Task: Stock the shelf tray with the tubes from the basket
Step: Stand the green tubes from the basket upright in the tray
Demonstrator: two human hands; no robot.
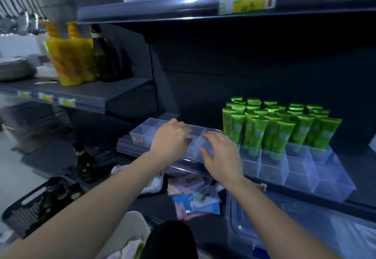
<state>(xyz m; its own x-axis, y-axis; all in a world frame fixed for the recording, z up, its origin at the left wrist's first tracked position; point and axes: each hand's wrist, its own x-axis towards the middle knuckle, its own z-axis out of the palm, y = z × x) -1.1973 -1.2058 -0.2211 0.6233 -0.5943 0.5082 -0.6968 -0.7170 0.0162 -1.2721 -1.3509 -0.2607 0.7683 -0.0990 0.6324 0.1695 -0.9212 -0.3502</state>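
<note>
Tubes [278, 128] upright in right tray [301, 177]; left tray [142, 130] beside it, seemingly touching.

Shop: stocked shelves [126, 95], price tags [247, 1]

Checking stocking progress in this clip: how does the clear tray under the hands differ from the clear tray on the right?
The tray under the hands shows only bare compartments; the right tray holds upright green tubes in its rear cells. Left hand and right hand rest on the first; nothing touches the second. Both are clear, divided, on one shelf.
</note>
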